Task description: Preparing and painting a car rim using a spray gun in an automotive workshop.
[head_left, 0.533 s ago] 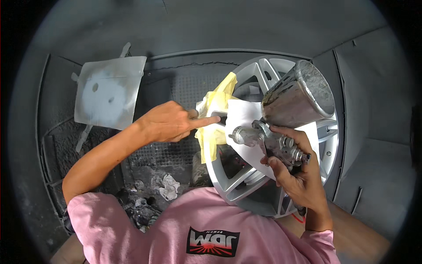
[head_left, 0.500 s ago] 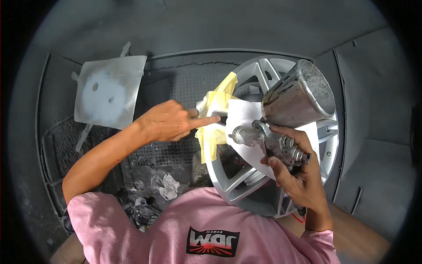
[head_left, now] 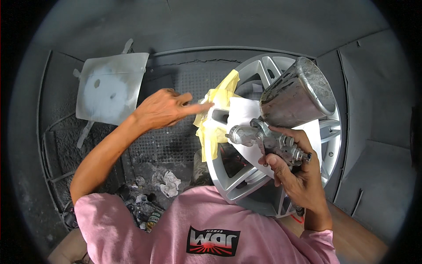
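A silver alloy wheel [head_left: 228, 185] lies in front of me, with yellow masking tape [head_left: 209, 147] stuck around the left part of its rim. White paper [head_left: 241, 115] covers the wheel's middle. My right hand [head_left: 303, 182] is closed around a metal spray gun [head_left: 279, 147], held over the paper. The gun's large, stained metal cup [head_left: 292, 99] tilts up to the right and hides part of the wheel. My left hand [head_left: 163, 110] holds nothing. Its index finger is stretched out at the taped rim, beside a spoke gap; whether the fingertip touches cannot be told.
Grey booth walls [head_left: 376, 88] surround the wheel. At the left, a white-sprayed panel [head_left: 112, 88] is fixed with tape strips. Crumpled paper [head_left: 169, 184] and small containers [head_left: 151, 220] litter the floor near my left side. A red hose [head_left: 297, 218] shows below the gun.
My left hand has drawn up and slightly left, its fingertip moving from the spoke gap to the taped rim. My right hand and the spray gun have stayed nearly still.
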A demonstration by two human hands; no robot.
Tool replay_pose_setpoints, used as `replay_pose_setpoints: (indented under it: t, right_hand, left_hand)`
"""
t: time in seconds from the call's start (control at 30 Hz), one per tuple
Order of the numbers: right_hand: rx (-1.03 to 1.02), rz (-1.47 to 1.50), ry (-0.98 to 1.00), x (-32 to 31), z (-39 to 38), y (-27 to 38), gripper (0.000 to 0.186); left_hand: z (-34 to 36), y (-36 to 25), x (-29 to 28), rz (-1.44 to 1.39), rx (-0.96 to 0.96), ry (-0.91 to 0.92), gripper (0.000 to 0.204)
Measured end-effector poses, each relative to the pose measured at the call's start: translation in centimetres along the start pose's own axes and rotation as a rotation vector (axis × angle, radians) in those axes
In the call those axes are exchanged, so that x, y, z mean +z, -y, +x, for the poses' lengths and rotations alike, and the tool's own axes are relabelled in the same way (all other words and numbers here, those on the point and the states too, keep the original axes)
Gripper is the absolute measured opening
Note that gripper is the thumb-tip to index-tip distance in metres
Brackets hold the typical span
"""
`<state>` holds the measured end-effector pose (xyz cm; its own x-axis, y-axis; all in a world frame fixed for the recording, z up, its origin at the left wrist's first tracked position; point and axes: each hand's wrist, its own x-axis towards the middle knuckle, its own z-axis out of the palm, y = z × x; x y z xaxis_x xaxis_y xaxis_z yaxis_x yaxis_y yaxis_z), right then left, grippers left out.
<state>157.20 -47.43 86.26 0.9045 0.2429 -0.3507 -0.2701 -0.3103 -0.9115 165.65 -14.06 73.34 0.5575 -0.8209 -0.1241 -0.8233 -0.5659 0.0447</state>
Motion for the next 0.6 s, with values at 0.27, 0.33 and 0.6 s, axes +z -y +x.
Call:
replay_pose_setpoints:
  t: [0.27, 0.33, 0.6]
  right_hand:
    - [-0.08, 0.102, -0.008, 0.8, 0.1, 1.4, 0.043]
    - [-0.141, 0.09, 0.01, 1.1, 0.2, 1.7, 0.044]
    - [-0.168, 0.012, 0.012, 2.1, 0.5, 1.9, 0.049]
  left_hand:
    - [2.4, -14.9, -2.1, -1.004, -0.131, -0.632, 0.024]
    - [5.0, -18.1, -3.8, -1.326, -0.117, -0.665, 0.022]
    - [7.1, -20.6, -2.6, -1.672, -0.068, -0.785, 0.013]
